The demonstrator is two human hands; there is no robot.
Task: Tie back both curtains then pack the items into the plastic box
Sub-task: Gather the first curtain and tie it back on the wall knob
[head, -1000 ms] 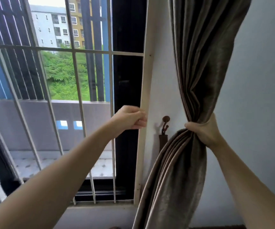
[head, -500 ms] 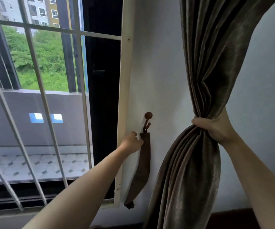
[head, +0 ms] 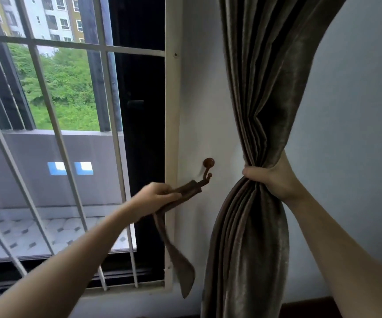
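1. Left hand closed around the upper length of the brown fabric tie-back strap; its free end dangles well below the fingers, while its top end stays hooked just beyond the fingertips
2. That top end hangs on the small rust-brown metal wall hook, up and right of the left knuckles
3. Right hand clamped tight on the bunched grey-brown velvet curtain, folds pinched into a waist inside the grip
4. Best play, I'd judge: keep the bundle squeezed, swing the strap around it just under the right fingers, then loop the loose end onto the hook
5. Plastic box not in view; no brands or writing readable
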